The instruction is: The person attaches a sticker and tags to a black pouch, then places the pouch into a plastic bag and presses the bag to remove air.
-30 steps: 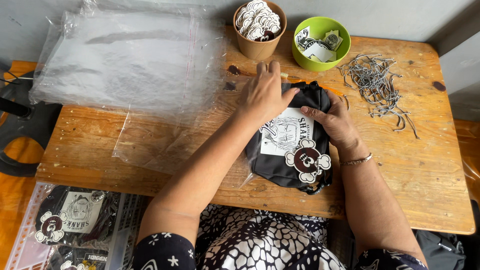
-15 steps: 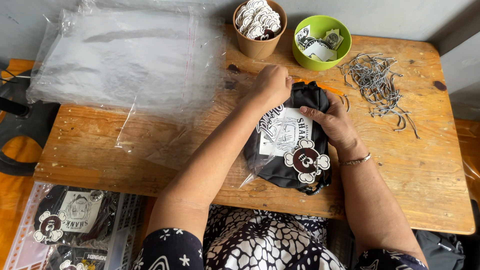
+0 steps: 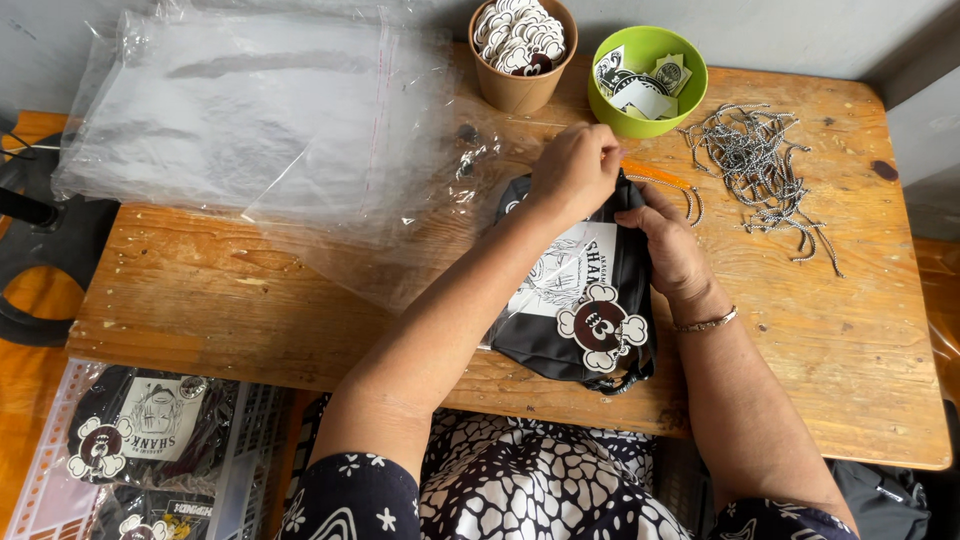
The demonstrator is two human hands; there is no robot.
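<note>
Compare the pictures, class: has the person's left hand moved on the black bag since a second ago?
Yes. The left hand has shifted right along the top edge of the black bag, nearer the green bowl.

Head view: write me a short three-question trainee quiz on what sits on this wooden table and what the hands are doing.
1. True or false: both hands rest on the black bag.
2. Which container stands nearer the loose pile of ball chains?
A. brown paper cup
B. green bowl
C. blue tray
3. Fill in: the stack of clear plastic bags lies on the table's ____ side as seen in the picture.

Key
1. True: the left hand pinches at the bag's top edge and the right hand presses on its right side.
2. B
3. left
</note>
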